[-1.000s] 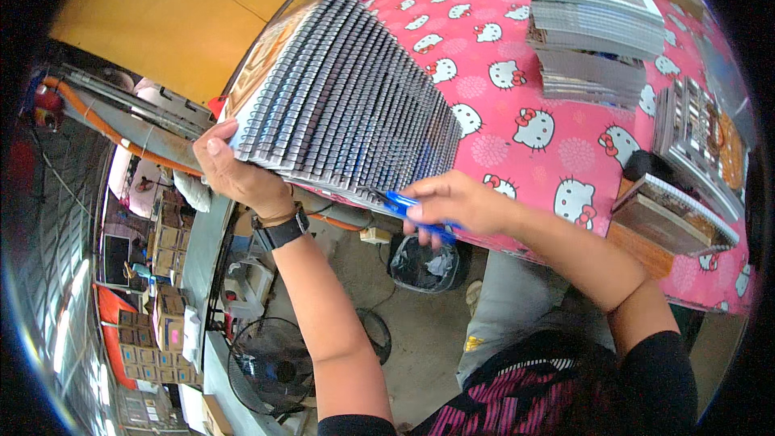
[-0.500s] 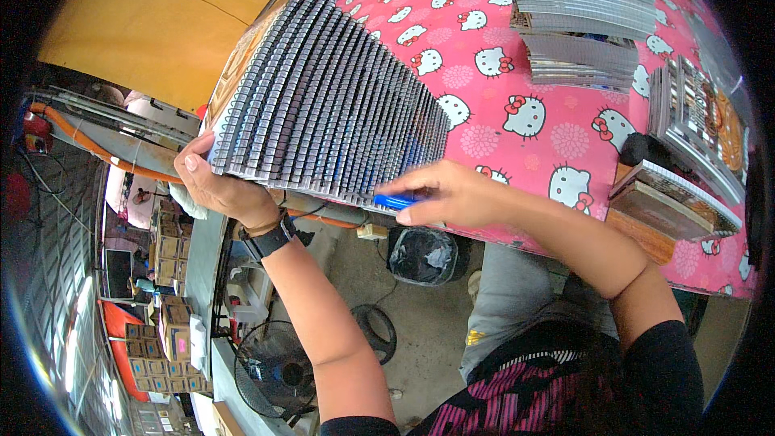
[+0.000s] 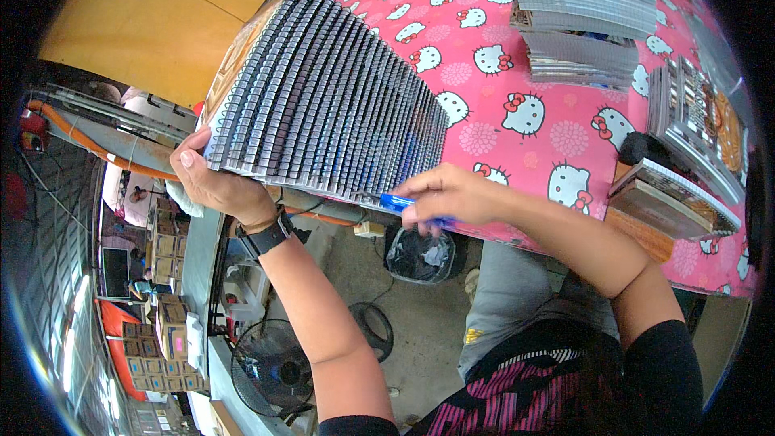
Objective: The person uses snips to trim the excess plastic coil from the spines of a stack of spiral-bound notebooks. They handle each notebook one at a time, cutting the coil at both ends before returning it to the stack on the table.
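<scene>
A tall stack of wire-bound books (image 3: 323, 105) leans on the table, its dark ring bindings facing up in close rows. My left hand (image 3: 218, 182), with a black band on the wrist, is wrapped round the stack's near left corner. At the stack's near right corner, my right hand (image 3: 452, 198) is closed on a slim blue tool (image 3: 395, 203). Its tip touches or almost touches the lower ends of the bindings. My fingers cover part of the tool, so I cannot make out its exact kind.
A pink cartoon-patterned cloth (image 3: 484, 137) covers the table. Stacks of printed sheets (image 3: 581, 8) stand at the far right, with more books (image 3: 702, 129) and a small wooden block (image 3: 642, 226) nearer. Below are a lined bin (image 3: 420, 254) and a fan (image 3: 274, 367).
My right hand has shifted slightly right with the blue tool, and its fingers have turned a little. My left hand keeps its hold, moving slightly left with the stack's corner.
</scene>
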`<action>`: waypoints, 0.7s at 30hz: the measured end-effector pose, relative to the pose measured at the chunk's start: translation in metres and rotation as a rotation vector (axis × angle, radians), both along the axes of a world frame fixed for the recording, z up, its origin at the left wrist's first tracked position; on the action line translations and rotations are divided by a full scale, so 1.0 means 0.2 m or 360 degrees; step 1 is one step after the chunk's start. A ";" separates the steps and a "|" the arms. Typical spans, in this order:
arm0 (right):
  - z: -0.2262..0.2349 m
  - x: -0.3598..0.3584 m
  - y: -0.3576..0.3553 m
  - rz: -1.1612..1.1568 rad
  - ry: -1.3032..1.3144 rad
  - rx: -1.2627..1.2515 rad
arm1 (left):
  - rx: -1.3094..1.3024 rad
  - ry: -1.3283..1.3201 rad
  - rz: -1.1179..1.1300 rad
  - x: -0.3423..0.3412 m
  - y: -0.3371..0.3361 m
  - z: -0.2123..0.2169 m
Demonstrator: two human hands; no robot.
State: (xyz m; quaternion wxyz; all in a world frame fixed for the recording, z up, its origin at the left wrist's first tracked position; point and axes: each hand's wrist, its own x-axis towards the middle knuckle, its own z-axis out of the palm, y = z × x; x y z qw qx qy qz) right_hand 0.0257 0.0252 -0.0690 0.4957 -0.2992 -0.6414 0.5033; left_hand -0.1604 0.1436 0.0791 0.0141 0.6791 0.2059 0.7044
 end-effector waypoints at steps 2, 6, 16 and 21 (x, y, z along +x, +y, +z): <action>0.03 0.03 0.02 0.0681 0.0517 -0.1044 | 0.0001 0.0001 0.0019 -0.01 0.00 0.00; -0.02 -0.04 -0.03 -0.0452 -0.0313 0.0494 | 0.0031 0.0051 0.0062 0.00 -0.01 0.01; -0.02 0.01 0.01 0.0418 0.0205 -0.0687 | -0.0001 0.0009 0.0031 -0.01 -0.01 -0.01; -0.08 -0.04 -0.01 -0.0468 -0.0383 0.0553 | 0.0042 0.0071 0.0102 0.01 -0.02 0.00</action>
